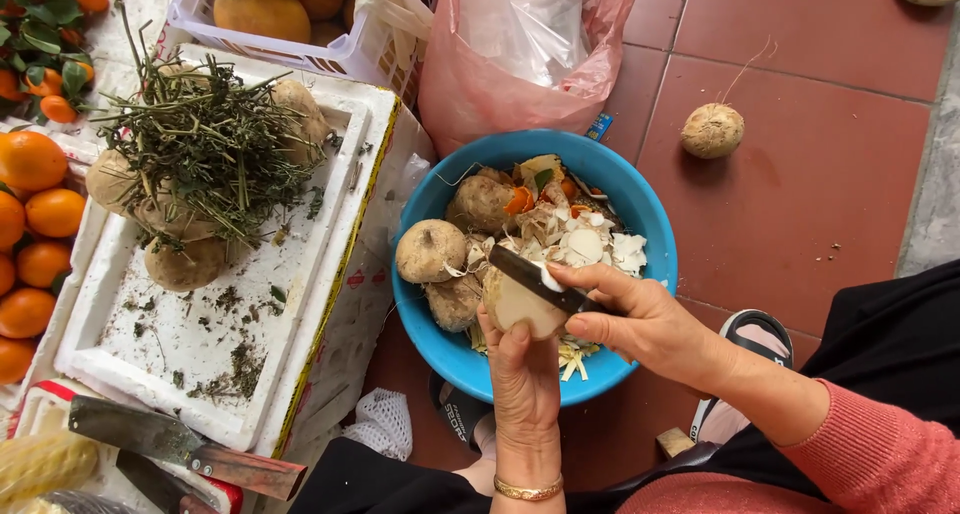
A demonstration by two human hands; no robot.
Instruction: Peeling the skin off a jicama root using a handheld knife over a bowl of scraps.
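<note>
My left hand [522, 369] grips a half-peeled pale round root [520, 304] over the blue bowl [640, 224]. My right hand [640, 319] holds a dark-bladed knife [528, 271], its blade lying across the top of the root. The bowl holds a few unpeeled brown roots [430, 250], white peelings [590, 239] and orange scraps.
A white foam tray [200, 344] at left carries more roots under a heap of green stems [205, 144]. Oranges [35, 224] lie at the far left, a cleaver [170, 439] at bottom left. A pink plastic bag [520, 44], a crate and a lone root [712, 130] on red tiles.
</note>
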